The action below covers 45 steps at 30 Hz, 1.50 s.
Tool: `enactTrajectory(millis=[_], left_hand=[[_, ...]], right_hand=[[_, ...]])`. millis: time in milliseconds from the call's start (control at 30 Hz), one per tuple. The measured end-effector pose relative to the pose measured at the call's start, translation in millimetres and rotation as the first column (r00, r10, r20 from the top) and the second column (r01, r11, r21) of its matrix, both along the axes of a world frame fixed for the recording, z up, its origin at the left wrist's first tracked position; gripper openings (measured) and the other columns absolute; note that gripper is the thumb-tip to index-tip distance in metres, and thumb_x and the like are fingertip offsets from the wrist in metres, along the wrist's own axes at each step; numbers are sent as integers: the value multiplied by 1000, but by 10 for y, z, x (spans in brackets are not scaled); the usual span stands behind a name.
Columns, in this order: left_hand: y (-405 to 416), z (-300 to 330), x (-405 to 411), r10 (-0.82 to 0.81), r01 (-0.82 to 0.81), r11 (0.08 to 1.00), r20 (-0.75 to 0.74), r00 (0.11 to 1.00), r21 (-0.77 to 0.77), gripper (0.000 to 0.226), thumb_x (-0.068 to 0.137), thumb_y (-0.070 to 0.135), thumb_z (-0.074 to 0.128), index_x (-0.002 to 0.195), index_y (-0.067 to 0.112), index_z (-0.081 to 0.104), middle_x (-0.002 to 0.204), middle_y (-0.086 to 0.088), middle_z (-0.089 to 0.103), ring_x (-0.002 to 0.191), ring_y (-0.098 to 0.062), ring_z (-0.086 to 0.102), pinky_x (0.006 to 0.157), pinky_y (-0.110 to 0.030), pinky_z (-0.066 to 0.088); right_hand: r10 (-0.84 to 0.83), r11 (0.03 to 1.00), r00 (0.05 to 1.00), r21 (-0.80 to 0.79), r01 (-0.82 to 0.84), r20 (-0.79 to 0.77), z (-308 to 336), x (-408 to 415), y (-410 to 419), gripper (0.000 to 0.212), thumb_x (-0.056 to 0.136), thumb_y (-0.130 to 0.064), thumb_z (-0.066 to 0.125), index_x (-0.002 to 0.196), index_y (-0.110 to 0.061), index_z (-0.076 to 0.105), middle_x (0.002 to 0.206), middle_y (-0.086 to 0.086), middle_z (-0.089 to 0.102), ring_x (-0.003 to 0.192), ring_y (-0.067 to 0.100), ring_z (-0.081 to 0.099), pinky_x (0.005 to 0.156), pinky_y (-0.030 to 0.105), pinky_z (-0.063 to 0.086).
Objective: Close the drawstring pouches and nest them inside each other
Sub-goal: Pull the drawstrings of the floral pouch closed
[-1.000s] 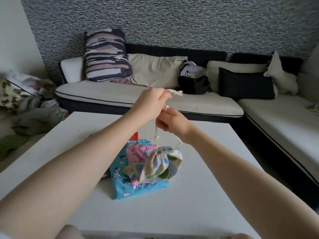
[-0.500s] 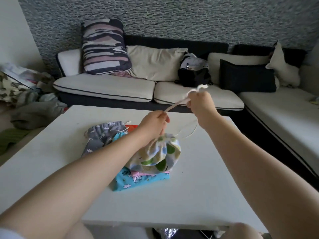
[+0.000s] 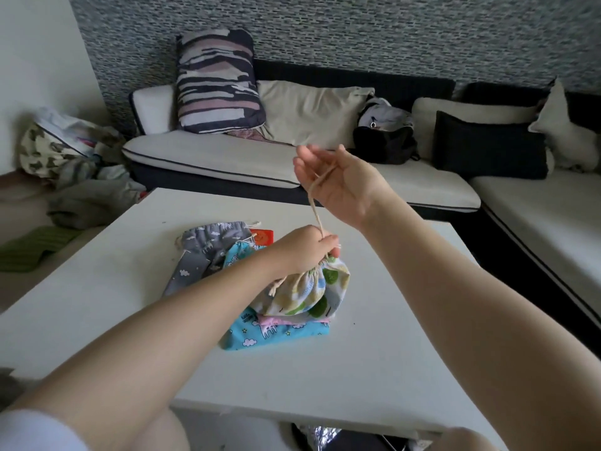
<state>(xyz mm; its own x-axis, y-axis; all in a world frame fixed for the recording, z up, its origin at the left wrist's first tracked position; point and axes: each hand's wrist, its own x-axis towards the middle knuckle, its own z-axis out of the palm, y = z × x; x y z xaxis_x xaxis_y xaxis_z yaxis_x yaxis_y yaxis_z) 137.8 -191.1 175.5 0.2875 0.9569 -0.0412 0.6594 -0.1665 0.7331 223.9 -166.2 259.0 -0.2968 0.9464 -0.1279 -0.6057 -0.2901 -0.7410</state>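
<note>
A small white pouch (image 3: pixel 312 292) with green and blue spots lies on a pink pouch (image 3: pixel 292 320) and a blue unicorn pouch (image 3: pixel 276 335), all on the white table (image 3: pixel 374 353). My left hand (image 3: pixel 307 249) grips the gathered neck of the spotted pouch. Above it, my right hand (image 3: pixel 335 180) is raised, palm toward me, and holds the cream drawstring (image 3: pixel 315 213) that runs up taut from the neck. A grey cloud-print pouch (image 3: pixel 201 252) lies flat behind, its mouth open.
A small red card (image 3: pixel 261 237) peeks out behind the pouches. A sofa (image 3: pixel 227 157) with several cushions and a black bag (image 3: pixel 383 141) runs along the far side and right. Clothes (image 3: pixel 65 164) are piled on the floor at left.
My right hand has swung back from the far right toward the middle and turned palm toward me, the cord still in it. My left hand stays on the pouch neck.
</note>
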Motion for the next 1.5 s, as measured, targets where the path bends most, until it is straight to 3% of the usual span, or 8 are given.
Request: enactTrajectory(millis=[100,233,467,600,767,933,1300,1500], left_hand=[[-6,-12,-42,-9,11,1000,82,997,-24,37,99,31,31,85,13,62,59,6,46,52,-4,43,55,-23,33],[17,-40,-128,89,-15,988,493,866,-153,33,99,28,36,78,9,54,53,6,44,44,-5,34,41,-13,27],[62,-68,-177,171,-63,979,602,780,-195,34,100,26,35,79,11,57,55,3,40,49,-10,36,48,-23,26],[70,-113,-176,161,-79,984,604,780,-160,33,99,26,39,79,13,63,59,3,47,52,-10,41,50,-23,29],[118,-184,-292,197,-114,979,629,752,-170,26,94,26,48,81,18,69,70,5,56,64,-9,47,57,-19,39],[60,-148,-276,153,-93,987,585,796,-132,14,93,13,51,91,10,65,75,0,60,63,-7,48,52,-12,43],[39,-96,-371,174,-213,972,300,938,101,17,79,16,71,94,24,73,90,-1,74,85,-16,69,84,-29,54],[-18,-90,-251,277,-317,922,194,941,221,9,82,28,67,81,36,71,72,6,69,59,-14,61,41,-12,40]], right_hand=[[-5,997,906,75,-29,423,-237,38,50,53,95,-47,36,112,1,51,103,15,65,97,26,59,90,34,46],[-69,971,499,173,-166,864,-572,260,25,30,93,-27,47,98,-3,64,87,7,64,91,21,57,95,36,45],[-433,796,58,411,-445,900,-621,448,-57,16,89,-18,56,95,-11,69,89,5,70,82,19,58,67,17,42],[-600,736,90,592,-329,795,-525,507,-69,17,90,-17,51,86,-13,68,72,1,59,67,17,49,55,20,35],[-191,769,-66,107,-631,979,-537,564,-174,27,94,-25,44,78,-17,64,78,-4,62,77,13,55,78,31,44],[-365,820,179,407,-403,914,-706,485,-61,20,91,-14,50,104,-18,66,98,-6,63,87,14,58,72,22,45],[-205,893,326,313,-324,923,-820,336,-100,12,87,-16,58,84,-8,67,81,6,60,76,18,50,66,26,40],[-91,892,513,299,-338,853,-864,360,-171,30,84,-2,46,63,-15,63,79,3,60,83,17,52,82,25,41]])
